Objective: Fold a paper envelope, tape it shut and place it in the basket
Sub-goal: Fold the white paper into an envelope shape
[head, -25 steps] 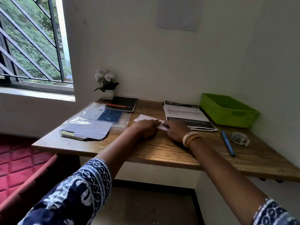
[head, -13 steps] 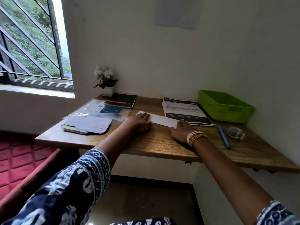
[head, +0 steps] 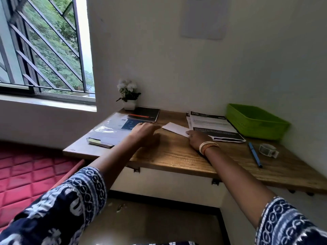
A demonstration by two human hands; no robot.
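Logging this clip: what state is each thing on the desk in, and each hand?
Envelope: folded, flat on the desk, untaped.
Basket: upright, nothing visible inside.
Tape: on the desk, untouched.
Pen: lying flat, untouched.
Notebook: closed.
Left hand: open, raised off the envelope.
Right hand: fingers flat, pressing the envelope's right end.

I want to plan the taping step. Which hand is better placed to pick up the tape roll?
Probably the right hand: it rests at the folded paper, on the same side as the tape roll. The left hand hovers farther away.
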